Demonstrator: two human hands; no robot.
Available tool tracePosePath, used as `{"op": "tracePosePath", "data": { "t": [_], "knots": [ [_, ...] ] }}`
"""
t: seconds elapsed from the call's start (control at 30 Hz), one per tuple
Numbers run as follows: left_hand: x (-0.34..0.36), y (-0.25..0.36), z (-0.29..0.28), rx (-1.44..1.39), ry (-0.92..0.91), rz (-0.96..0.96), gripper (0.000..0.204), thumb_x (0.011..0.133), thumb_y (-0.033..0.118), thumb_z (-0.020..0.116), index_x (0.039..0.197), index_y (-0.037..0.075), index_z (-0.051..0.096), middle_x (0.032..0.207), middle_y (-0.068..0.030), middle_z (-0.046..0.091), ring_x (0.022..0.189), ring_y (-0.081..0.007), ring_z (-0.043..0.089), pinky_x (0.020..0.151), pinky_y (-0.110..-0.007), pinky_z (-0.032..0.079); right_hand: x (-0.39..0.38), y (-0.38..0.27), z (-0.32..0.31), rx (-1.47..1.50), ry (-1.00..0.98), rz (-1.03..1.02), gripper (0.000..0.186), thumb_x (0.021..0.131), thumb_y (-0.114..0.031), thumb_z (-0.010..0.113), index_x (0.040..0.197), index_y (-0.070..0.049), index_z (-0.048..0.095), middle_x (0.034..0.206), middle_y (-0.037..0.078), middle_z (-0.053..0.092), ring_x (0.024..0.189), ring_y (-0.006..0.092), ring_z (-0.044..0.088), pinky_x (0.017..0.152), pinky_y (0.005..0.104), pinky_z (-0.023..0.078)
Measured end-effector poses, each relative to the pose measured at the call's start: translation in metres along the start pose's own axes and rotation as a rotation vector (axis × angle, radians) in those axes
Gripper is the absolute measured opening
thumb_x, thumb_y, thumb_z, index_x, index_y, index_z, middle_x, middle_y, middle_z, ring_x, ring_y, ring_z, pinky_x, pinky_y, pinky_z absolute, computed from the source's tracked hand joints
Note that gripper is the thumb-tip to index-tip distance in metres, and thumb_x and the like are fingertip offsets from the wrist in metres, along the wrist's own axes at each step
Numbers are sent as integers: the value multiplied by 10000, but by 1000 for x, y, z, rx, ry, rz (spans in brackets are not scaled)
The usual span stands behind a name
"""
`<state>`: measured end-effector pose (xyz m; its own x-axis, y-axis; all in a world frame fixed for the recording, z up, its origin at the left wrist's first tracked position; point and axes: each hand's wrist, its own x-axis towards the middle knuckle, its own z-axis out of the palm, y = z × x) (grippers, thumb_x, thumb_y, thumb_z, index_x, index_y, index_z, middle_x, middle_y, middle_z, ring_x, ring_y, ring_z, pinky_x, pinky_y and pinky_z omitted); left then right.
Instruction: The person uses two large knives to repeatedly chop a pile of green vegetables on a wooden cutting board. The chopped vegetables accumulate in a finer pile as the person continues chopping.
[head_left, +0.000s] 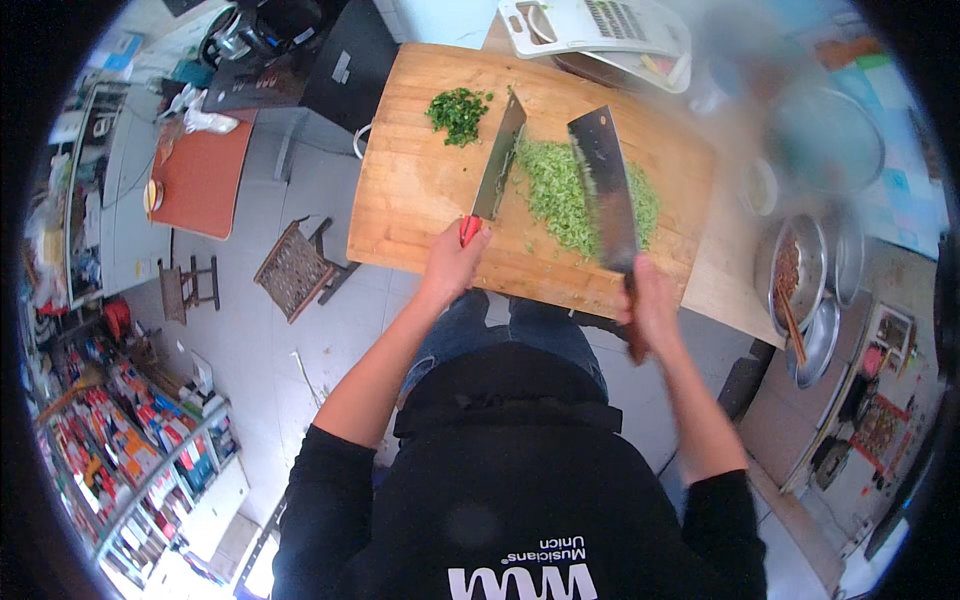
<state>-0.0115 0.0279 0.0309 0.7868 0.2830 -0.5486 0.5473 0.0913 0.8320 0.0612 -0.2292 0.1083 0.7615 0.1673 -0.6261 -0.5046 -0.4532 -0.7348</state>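
My left hand (pixel 460 255) grips the red handle of a cleaver (pixel 496 165), whose blade stands nearly on edge on a wooden cutting board (pixel 395 200). My right hand (pixel 650 305), slightly blurred, is closed around the wooden handle of a dark, broad-bladed cleaver (pixel 600 175). That blade overlaps a large pile of finely chopped pale-green vegetable (pixel 550 185) in my view; whether it touches the pile is unclear. A smaller heap of chopped dark greens (pixel 455 115) lies at the board's upper left.
A white grater set (pixel 570 30) sits behind the board. To the right are a steel bowl with brown food and chopsticks (pixel 780 260) and other bowls. At left are a woven stool (pixel 295 265), an orange-topped table (pixel 200 190) and crowded shelves (pixel 130 430).
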Motion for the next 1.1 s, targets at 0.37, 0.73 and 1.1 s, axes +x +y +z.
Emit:
{"op": "tracePosePath", "data": {
  "t": [0.37,0.73,1.1],
  "knots": [
    [-1,-25,15,131,-63,63,190,822,177,503,847,4,427,661,-144,466,627,-263,517,590,-381,414,19,-6,120,289,216,-35,475,936,-473,358,688,-70,408,517,5,398,395,89,381,364,239,319],
    [6,-33,14,41,-79,21,191,792,150,493,879,-14,449,719,-192,500,688,-331,514,650,-399,409,32,6,132,147,322,-209,477,946,-448,349,704,-50,454,492,4,414,393,84,394,355,250,314],
    [3,-28,18,98,-58,79,167,773,124,496,852,-15,447,710,-211,496,699,-360,510,641,-413,403,29,5,115,85,391,-197,498,946,-442,348,695,-26,457,480,21,408,390,102,412,361,268,321]
  ]
}}
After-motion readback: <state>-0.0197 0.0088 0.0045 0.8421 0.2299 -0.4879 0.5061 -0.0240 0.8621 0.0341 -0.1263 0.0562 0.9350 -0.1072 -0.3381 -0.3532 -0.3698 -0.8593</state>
